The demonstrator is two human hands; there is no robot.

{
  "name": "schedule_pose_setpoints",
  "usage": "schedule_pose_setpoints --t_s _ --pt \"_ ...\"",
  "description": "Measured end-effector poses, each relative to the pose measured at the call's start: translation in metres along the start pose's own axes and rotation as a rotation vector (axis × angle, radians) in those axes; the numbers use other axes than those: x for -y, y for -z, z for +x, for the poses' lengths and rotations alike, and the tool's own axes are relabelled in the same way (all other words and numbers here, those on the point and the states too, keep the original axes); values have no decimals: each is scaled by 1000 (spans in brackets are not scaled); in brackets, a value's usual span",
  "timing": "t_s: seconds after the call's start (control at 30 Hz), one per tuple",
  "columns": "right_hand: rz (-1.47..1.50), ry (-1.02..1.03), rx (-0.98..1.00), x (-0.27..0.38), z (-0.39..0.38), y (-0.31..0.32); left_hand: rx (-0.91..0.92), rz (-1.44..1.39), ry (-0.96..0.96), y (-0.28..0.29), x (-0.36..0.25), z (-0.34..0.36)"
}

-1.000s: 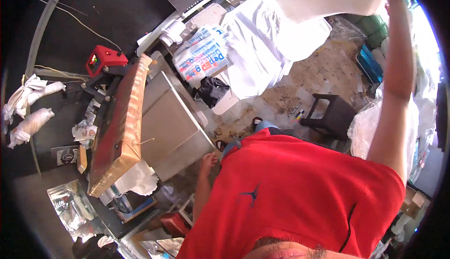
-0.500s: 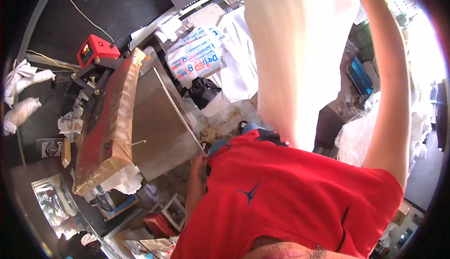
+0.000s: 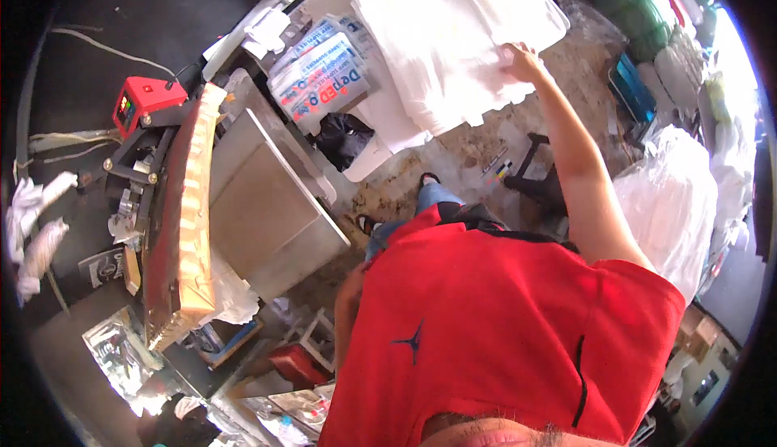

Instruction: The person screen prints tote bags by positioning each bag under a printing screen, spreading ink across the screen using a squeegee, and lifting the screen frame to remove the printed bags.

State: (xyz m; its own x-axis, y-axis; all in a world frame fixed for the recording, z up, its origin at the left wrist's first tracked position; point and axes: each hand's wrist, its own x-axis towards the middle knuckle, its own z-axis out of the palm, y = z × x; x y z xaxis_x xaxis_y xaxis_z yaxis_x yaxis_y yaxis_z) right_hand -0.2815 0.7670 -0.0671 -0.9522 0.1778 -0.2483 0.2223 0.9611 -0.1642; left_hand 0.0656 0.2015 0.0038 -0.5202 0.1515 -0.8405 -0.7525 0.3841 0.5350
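My right hand [image 3: 520, 60] reaches forward onto the top white cloth [image 3: 449, 30] of a stack, its curved fingers apart and touching the cloth's right part. The stack lies on a white board [image 3: 364, 168] at the upper middle, beside printed plastic packs [image 3: 318, 78] and a black bag or cloth [image 3: 344, 138]. Low by the left side of my body is my left hand [image 3: 356, 273], mostly hidden and blurred, so its fingers cannot be made out.
A heat press with red controller [image 3: 150, 103] and raised, taped platen [image 3: 182, 220] stands left, beside its pale lower plate [image 3: 267, 204]. A dark stool [image 3: 534, 188] is on the stained floor [image 3: 477, 155]. Plastic-wrapped bundles [image 3: 664, 204] and a blue folded item [image 3: 631, 91] crowd the right.
The pale cloth that hung raised from my right hand has come down flat onto the stack. My right hand has moved down and left onto it; the fingers now show apart.
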Motion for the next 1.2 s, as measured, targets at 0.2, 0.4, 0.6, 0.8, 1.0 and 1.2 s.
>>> schedule_pose_setpoints --t_s 0.2,0.4,0.6,0.8,1.0,1.2 --pt "210 -371 -527 -21 -78 -33 273 199 -512 -47 -190 52" --pt "413 -482 -647 -32 -137 -67 -219 984 -1267 -98 -316 199" --pt "573 -376 -326 -33 -261 -136 -250 1197 -1064 -125 -323 244" --pt "866 -547 -20 -16 -329 -185 -233 1176 -969 -127 -331 240" --pt "1076 -373 -10 32 -276 -99 12 1047 -793 -112 -371 233" --pt "1292 -250 -388 81 -187 -25 92 873 -904 -117 -385 204"
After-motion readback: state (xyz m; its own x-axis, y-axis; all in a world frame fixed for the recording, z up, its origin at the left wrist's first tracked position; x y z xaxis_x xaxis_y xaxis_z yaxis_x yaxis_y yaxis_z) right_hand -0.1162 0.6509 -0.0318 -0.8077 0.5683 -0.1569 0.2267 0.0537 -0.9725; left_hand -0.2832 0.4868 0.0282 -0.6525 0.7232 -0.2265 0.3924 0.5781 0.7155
